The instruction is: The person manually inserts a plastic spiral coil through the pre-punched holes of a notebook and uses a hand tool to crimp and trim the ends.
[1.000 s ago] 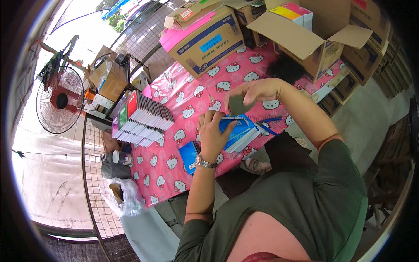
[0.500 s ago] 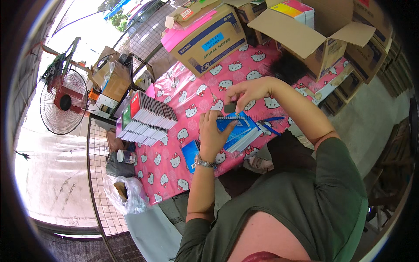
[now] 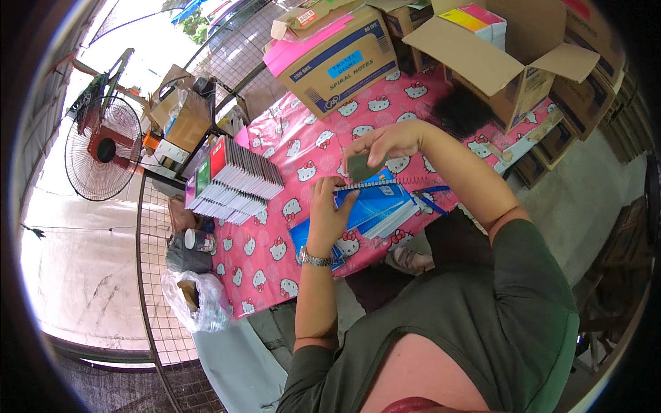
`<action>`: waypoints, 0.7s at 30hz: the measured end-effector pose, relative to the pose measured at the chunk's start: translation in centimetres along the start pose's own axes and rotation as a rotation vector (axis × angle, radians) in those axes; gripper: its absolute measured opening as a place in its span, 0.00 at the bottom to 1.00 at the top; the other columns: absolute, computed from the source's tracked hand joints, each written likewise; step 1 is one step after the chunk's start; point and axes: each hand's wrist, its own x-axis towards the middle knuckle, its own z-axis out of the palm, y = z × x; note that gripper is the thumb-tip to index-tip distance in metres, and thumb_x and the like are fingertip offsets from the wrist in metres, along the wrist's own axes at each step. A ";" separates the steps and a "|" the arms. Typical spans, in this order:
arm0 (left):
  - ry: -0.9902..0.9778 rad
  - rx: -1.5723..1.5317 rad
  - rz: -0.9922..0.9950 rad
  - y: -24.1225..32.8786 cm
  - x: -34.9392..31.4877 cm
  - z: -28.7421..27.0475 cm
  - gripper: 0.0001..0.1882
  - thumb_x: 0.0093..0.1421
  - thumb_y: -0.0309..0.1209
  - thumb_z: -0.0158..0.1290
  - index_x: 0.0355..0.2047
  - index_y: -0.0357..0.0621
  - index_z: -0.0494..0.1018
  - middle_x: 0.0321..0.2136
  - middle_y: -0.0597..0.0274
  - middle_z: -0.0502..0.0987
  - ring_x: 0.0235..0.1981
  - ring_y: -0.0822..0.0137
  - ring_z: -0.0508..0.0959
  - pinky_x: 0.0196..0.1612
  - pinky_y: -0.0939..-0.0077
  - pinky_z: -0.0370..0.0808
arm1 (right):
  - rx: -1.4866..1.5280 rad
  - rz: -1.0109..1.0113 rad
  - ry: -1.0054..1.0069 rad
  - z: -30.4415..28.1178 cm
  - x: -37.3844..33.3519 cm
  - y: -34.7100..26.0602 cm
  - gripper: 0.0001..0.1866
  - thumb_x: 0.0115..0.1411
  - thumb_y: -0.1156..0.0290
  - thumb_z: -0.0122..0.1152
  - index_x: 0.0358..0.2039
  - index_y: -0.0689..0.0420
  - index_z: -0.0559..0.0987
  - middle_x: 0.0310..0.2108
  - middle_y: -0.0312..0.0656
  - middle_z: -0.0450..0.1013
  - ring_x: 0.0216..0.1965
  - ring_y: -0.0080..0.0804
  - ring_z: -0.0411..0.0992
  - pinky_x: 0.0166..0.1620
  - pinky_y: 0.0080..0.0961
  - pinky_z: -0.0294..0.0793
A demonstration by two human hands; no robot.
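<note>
Left hand (image 3: 329, 210) is pressing flat, fingers spread, on a blue spiral notebook (image 3: 375, 205) w/ more beneath; right hand (image 3: 382, 143), at 1 o'clock, is pinching a small dark card (image 3: 359, 166). Finished-looking stack (image 3: 234, 180) is sitting at 10 o'clock; boxes (image 3: 337, 58) beyond.

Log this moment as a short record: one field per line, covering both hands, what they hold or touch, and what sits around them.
Left hand: pressed flat on the blue spiral notebook, which tops a small stack.
Right hand: raised above the notebook, fingers pinching a small dark card.
Surface: table with pink cartoon-cat cloth.
Left of the hands: fanned stack of notebooks.
Far side: closed cardboard box and open cardboard box.
Beyond the table: standing fan.
Wrist: metal watch on the left.
</note>
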 end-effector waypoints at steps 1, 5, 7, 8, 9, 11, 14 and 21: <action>0.001 0.017 0.037 -0.6 0.1 0.1 0.16 0.54 0.30 0.65 0.37 0.38 0.71 0.33 0.55 0.74 0.36 0.59 0.74 0.40 0.67 0.71 | -0.188 0.057 0.044 -0.3 0.5 0.2 0.26 0.53 0.62 0.68 0.51 0.60 0.75 0.42 0.35 0.75 0.44 0.23 0.74 0.48 0.21 0.71; -0.143 -0.197 -0.269 -0.8 -0.1 -0.3 0.13 0.58 0.28 0.63 0.38 0.38 0.71 0.31 0.63 0.75 0.31 0.73 0.74 0.33 0.77 0.71 | -0.127 0.034 -0.021 -1.0 1.2 0.3 0.24 0.53 0.62 0.70 0.49 0.57 0.77 0.42 0.38 0.75 0.44 0.27 0.73 0.49 0.24 0.71; -0.079 -0.415 -0.268 -2.3 -0.5 0.6 0.12 0.58 0.26 0.63 0.38 0.37 0.71 0.28 0.66 0.75 0.25 0.77 0.71 0.27 0.81 0.68 | -0.160 0.072 -0.035 -0.9 1.7 0.4 0.24 0.52 0.61 0.71 0.48 0.57 0.78 0.42 0.40 0.75 0.45 0.29 0.73 0.49 0.27 0.71; -0.055 -0.522 -0.263 -2.5 -0.4 0.8 0.11 0.59 0.25 0.63 0.37 0.37 0.71 0.26 0.67 0.75 0.23 0.79 0.70 0.24 0.83 0.66 | -0.415 0.162 0.042 -1.2 1.8 0.5 0.25 0.51 0.58 0.71 0.47 0.57 0.79 0.42 0.40 0.76 0.45 0.29 0.73 0.48 0.27 0.71; -0.054 -0.522 -0.288 -2.6 -0.5 0.8 0.10 0.59 0.25 0.62 0.38 0.37 0.72 0.26 0.67 0.75 0.23 0.79 0.71 0.25 0.83 0.67 | -0.669 0.252 0.120 -1.5 1.9 0.6 0.26 0.51 0.56 0.71 0.46 0.57 0.80 0.42 0.40 0.76 0.45 0.29 0.73 0.47 0.27 0.72; -0.044 -0.525 -0.332 -2.3 -0.5 0.6 0.09 0.61 0.24 0.61 0.38 0.37 0.72 0.27 0.68 0.76 0.25 0.80 0.73 0.26 0.84 0.70 | -0.730 0.222 0.393 -3.3 1.0 2.4 0.27 0.50 0.52 0.71 0.45 0.57 0.80 0.40 0.42 0.77 0.46 0.32 0.74 0.45 0.31 0.72; 0.038 -0.611 -0.419 -1.2 -0.1 0.6 0.09 0.62 0.23 0.59 0.40 0.35 0.73 0.28 0.67 0.76 0.25 0.78 0.76 0.27 0.84 0.73 | -1.203 0.474 0.867 -6.2 -1.8 7.6 0.33 0.47 0.45 0.71 0.46 0.55 0.80 0.46 0.48 0.76 0.51 0.44 0.72 0.49 0.40 0.71; 0.221 -0.528 -0.450 -1.9 -2.5 1.7 0.10 0.64 0.25 0.56 0.44 0.33 0.73 0.29 0.64 0.78 0.25 0.75 0.79 0.24 0.82 0.74 | -1.356 0.217 1.184 0.3 -8.8 21.4 0.39 0.55 0.52 0.66 0.64 0.54 0.65 0.64 0.51 0.59 0.65 0.58 0.55 0.65 0.52 0.57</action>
